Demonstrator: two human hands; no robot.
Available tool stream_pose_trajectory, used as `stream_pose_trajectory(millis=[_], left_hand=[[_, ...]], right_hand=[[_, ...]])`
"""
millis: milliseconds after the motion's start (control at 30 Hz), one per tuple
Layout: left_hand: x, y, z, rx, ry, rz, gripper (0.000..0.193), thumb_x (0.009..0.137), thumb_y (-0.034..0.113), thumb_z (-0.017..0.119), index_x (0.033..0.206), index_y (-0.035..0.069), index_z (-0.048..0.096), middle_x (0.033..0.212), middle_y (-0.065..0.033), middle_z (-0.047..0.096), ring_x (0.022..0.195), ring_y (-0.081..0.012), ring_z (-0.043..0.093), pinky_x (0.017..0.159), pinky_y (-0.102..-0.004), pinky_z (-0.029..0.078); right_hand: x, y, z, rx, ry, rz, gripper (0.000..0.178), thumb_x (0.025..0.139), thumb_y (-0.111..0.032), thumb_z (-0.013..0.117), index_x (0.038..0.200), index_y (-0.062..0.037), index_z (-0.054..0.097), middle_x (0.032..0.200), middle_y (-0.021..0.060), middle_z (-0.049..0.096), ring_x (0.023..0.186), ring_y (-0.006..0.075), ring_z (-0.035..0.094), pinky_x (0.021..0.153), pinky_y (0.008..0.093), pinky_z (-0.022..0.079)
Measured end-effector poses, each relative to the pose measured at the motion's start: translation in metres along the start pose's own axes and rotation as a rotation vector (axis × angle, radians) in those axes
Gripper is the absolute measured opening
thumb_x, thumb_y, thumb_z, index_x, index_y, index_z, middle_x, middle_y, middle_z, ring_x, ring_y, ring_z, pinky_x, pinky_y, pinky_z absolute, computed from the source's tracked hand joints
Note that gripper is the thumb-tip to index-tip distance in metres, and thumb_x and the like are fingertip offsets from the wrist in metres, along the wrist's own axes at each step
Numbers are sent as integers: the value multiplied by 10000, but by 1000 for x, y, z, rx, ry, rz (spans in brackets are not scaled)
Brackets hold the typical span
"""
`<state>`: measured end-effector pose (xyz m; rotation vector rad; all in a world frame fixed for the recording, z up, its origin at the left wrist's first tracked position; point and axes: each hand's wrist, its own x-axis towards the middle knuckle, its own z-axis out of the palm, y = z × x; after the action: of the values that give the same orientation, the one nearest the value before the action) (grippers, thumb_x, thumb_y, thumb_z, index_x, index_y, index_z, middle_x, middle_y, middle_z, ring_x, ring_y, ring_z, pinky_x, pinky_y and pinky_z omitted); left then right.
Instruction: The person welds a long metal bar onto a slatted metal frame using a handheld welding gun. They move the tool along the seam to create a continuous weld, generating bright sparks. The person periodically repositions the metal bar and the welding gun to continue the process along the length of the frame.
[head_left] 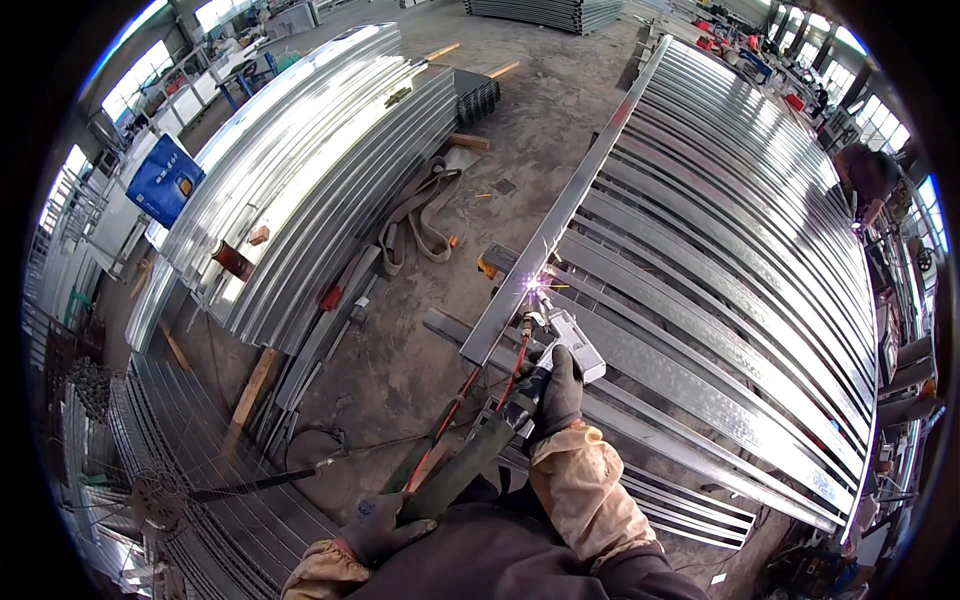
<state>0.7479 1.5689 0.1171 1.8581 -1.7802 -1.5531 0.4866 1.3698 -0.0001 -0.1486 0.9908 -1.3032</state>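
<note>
My right hand (pixel 562 392), in a dark glove with a tan sleeve, is closed around the black grip of a handheld welding torch (pixel 578 342) with a silver body. Its tip meets the long metal side rail (pixel 510 305) of a large slatted frame, and a bright violet arc (pixel 533 286) with sparks glows there. Lower down, my left hand (pixel 385 530), also gloved, is wrapped around the thick green-sleeved cable (pixel 460 468) that runs up to the torch. Orange-red hoses (pixel 450 415) run beside it. The metal slats (pixel 680 300) stretch off to the right of the rail.
Stacked corrugated metal profiles (pixel 330 170) lie to the left, with a blue bag (pixel 166 180) beyond. A grey strap (pixel 425 215) is heaped on the concrete floor. Another person (pixel 868 175) bends over the frame's far right side. A wire spool (pixel 160 500) sits at lower left.
</note>
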Motion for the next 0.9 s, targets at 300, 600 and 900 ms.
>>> stream_pose_trajectory(millis=[300,600,900], left_hand=[[-6,2,-4,-5,12,-12,593,830,429,761,1178,-40,659,1013,-225,719,960,-324,719,802,-395,530],[-12,-13,1,-41,77,13,544,833,467,742,1103,-3,697,953,-209,726,908,-337,723,776,-401,536],[-15,-11,0,2,59,5,578,843,498,726,1097,-19,680,952,-229,708,912,-361,705,770,-417,523]], right_hand=[[-3,5,3,-4,17,-43,406,1014,-382,560,1015,22,603,738,149,666,609,271,671,566,390,579],[-9,10,4,-32,29,-66,389,1016,-371,560,1043,16,595,760,147,661,617,270,673,559,399,578],[-10,9,0,-56,16,-68,409,1017,-378,563,1067,24,615,815,122,672,639,247,686,580,388,601]])
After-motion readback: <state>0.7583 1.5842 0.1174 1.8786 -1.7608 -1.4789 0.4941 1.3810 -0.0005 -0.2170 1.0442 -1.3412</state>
